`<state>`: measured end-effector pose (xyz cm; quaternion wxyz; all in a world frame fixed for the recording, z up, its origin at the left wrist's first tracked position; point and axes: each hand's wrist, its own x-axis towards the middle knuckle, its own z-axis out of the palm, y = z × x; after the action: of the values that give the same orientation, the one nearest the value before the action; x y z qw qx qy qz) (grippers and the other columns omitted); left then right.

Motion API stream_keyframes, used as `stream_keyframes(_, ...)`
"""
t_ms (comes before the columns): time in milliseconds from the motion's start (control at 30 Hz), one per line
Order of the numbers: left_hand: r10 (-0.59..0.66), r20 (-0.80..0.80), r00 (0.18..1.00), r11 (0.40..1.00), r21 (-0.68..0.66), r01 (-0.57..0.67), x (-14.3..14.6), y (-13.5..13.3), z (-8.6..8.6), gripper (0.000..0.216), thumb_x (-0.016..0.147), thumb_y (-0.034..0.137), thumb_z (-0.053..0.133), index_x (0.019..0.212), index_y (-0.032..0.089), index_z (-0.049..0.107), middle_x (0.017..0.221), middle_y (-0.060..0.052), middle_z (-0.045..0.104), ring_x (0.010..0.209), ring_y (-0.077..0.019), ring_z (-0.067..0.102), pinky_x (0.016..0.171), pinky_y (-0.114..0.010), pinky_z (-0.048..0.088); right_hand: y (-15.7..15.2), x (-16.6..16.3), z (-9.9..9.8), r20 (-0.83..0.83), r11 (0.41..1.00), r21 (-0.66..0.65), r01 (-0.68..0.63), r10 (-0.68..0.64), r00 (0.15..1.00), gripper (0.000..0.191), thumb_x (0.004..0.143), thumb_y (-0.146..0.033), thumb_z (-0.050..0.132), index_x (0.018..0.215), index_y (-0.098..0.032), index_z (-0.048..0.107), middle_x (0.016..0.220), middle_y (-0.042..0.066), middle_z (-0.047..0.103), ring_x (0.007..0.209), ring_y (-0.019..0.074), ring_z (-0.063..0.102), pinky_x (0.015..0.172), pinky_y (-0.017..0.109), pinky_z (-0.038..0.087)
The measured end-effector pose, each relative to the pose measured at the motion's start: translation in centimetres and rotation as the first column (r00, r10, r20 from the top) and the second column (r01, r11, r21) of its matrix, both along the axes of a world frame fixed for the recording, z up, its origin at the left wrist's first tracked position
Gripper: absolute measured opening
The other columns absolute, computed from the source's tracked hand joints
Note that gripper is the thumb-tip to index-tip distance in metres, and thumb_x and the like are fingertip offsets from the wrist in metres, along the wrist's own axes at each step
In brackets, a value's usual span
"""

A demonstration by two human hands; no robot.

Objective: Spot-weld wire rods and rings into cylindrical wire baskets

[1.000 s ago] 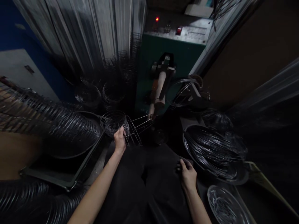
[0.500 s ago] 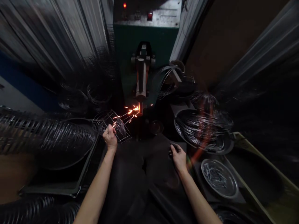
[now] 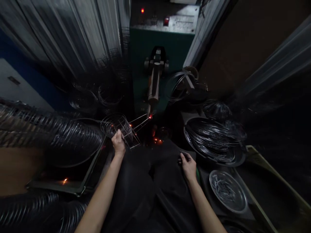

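Your left hand (image 3: 118,143) has its grip clamped on the round silver wire cage (image 3: 126,128), fingers closed over wires at its near side. Most of the cage lies beyond the knuckles: its coiled rings rise just past your fingertips, while its squared straight-wire end sits to the right of the grip. From there, long thin wires slant away and up to the pale cylindrical metal welding arm (image 3: 153,87), where a red glow marks their far tips. Your right hand (image 3: 189,167) is well apart from the cage, over the right edge of the black cloth (image 3: 145,200) on your lap, its fingers curled; you cannot tell whether that grip holds anything. Orange sparks (image 3: 157,141) glow beyond the cloth's far edge. To your right, the shallow round dish of short metal pieces (image 3: 227,191) lies beside the left edge of the yellow-rimmed dark tray (image 3: 267,165).
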<state>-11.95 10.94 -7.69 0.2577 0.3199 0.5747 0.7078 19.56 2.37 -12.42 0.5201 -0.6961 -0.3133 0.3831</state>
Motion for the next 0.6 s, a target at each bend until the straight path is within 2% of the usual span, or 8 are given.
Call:
stream_keyframes(233, -0.035, 0.171, 0.985, 0.999, 0.008, 0.034, 0.5, -1.4, -0.9, 0.049, 0.076, 0.055, 0.057, 0.051, 0.018, 0.037, 0.049, 0.005, 0.034, 0.046, -0.0068, 0.032, 0.051, -0.021, 0.032, -0.1, 0.1, 0.4, 0.068, 0.999, -0.051, 0.003, 0.001, 0.998, 0.056, 0.061, -0.055, 0.067, 0.098, -0.012, 0.067, 0.065, 0.001, 0.062, 0.056, 0.0141, 0.055, 0.054, 0.026, 0.044)
stream_keyframes(433, -0.076, 0.216, 0.973, 0.997, 0.049, 0.067, -0.1, -1.9, -1.0, 0.048, 0.076, 0.052, 0.059, 0.051, 0.018, 0.036, 0.050, 0.005, 0.032, 0.048, -0.0071, 0.031, 0.052, -0.022, 0.032, 0.0, 0.2, 0.3, 0.094, 0.999, -0.052, 0.012, -0.007, 0.996, 0.058, 0.060, -0.057, 0.067, 0.097, -0.012, 0.067, 0.067, 0.002, 0.063, 0.056, 0.0148, 0.055, 0.057, 0.028, 0.045)
stream_keyframes(600, -0.150, 0.177, 0.973, 0.988, 0.002, 0.152, 0.1, -4.5, -1.0, 0.051, 0.077, 0.055, 0.058, 0.050, 0.017, 0.036, 0.050, 0.004, 0.033, 0.048, -0.0076, 0.032, 0.051, -0.022, 0.032, -0.4, 0.5, -0.2, 0.138, 0.999, -0.031, 0.020, -0.016, 0.990, 0.059, 0.064, -0.059, 0.063, 0.099, -0.011, 0.065, 0.069, 0.004, 0.064, 0.057, 0.0161, 0.056, 0.057, 0.029, 0.046)
